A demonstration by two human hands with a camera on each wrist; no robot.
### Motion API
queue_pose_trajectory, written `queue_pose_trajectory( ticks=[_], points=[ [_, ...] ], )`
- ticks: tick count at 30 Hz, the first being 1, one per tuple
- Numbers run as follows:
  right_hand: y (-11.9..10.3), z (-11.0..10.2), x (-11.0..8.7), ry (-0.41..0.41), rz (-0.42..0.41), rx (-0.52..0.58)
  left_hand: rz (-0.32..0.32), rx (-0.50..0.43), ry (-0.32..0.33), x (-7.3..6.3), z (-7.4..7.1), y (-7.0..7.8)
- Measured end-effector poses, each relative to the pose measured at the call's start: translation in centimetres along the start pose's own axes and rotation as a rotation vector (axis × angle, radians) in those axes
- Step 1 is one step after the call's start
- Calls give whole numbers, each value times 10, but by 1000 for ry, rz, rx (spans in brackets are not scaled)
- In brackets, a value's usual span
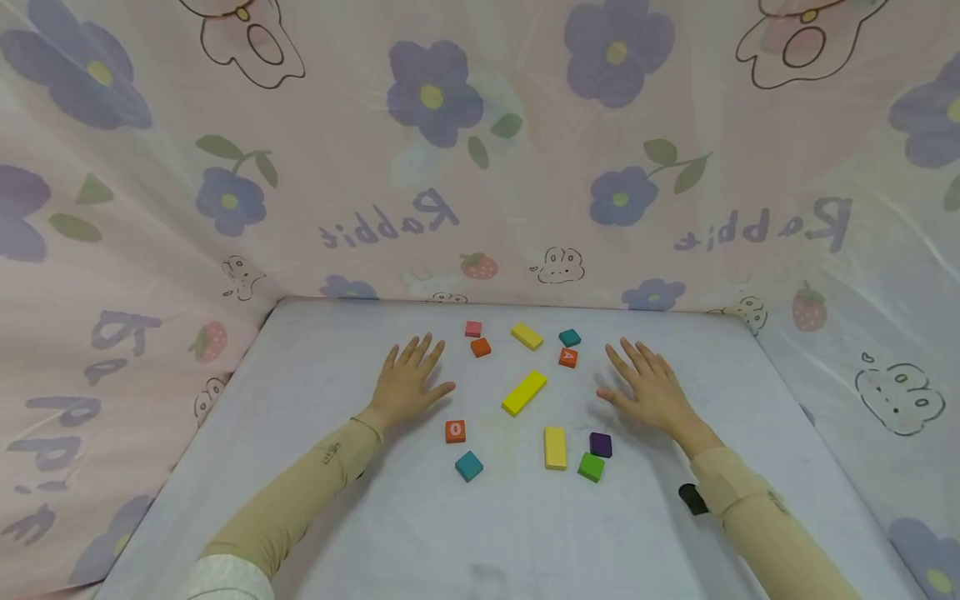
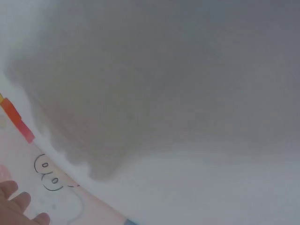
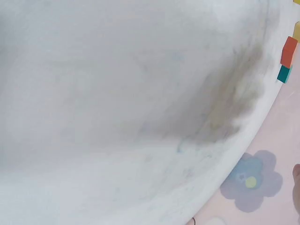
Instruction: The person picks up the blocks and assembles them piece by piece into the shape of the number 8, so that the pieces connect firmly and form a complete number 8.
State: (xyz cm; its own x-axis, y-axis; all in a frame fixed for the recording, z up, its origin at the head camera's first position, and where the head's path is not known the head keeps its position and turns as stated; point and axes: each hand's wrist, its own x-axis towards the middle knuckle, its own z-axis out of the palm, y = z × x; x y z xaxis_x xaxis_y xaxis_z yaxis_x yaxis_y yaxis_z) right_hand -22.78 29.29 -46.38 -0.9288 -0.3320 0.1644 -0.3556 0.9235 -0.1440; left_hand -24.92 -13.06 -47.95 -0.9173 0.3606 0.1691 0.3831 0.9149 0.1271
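Note:
My left hand (image 1: 406, 385) has its fingers spread, left of the blocks, and holds nothing. Fingers spread as well, my right hand (image 1: 649, 392) is on the other side with nothing in its grasp. Between them a long yellow block (image 1: 524, 393) lies slantwise. Nearest the right fingertips is an orange block marked A (image 1: 568, 357), with a teal block (image 1: 570, 337) behind it. An orange block (image 1: 481, 347) and a pink block (image 1: 473, 329) lie beyond the left thumb. In the left wrist view fingertips (image 2: 22, 200) show at the lower left corner.
Closer to me are an orange block marked O (image 1: 455, 432), a teal block (image 1: 469, 467), a yellow block (image 1: 555, 448), a purple block (image 1: 601, 444) and a green block (image 1: 591, 467). Another yellow block (image 1: 527, 336) lies farther back. Patterned curtains (image 1: 525, 167) border the white table (image 1: 420, 542).

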Motion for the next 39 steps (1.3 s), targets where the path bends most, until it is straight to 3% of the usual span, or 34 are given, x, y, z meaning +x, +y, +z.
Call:
queue_pose_trajectory(
  ticks=[6,16,21,27,34,39],
  points=[
    [-8,-4,14,21,-32,13,8,-36,53,6,-2,17],
    [-21,2,38,2,-118,153,83,-78,60,16,-1,63],
    [-27,9,52,-83,-123,219,90,-98,11,20,-2,82],
    [-34,14,64,-172,-152,217,76,-75,-65,25,-1,100],
    [-48,20,76,-281,-136,251,31,-40,-145,28,9,108],
    [-56,25,81,-312,-127,284,28,-16,-188,28,15,112]
  ],
)
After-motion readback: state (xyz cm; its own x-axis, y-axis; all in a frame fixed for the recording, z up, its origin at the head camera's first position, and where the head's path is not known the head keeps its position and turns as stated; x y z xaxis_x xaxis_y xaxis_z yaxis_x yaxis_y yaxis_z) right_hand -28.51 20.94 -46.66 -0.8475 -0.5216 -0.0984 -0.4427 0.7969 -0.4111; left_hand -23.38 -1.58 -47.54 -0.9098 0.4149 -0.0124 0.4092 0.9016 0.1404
